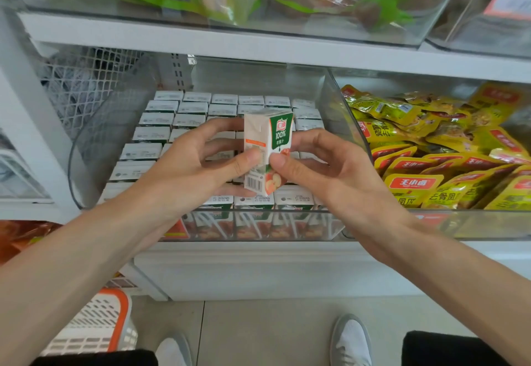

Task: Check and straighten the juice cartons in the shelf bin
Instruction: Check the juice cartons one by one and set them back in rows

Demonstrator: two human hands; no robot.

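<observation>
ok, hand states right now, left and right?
Left hand: holds the carton, thumb on its front.
Right hand: pinches the same carton.

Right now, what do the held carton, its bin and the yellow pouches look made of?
Small white-and-green juice carton: matte coated paperboard, judging by folded seams. Clear shelf bin: glossy transparent plastic, probably; contents show through. Yellow snack pouches: shiny plastic or foil film, crinkled highlights.

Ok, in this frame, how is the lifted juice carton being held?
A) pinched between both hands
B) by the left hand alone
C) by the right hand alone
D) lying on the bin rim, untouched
A: the left hand and the right hand each pinch the juice carton, upright above the packed cartons.
</observation>
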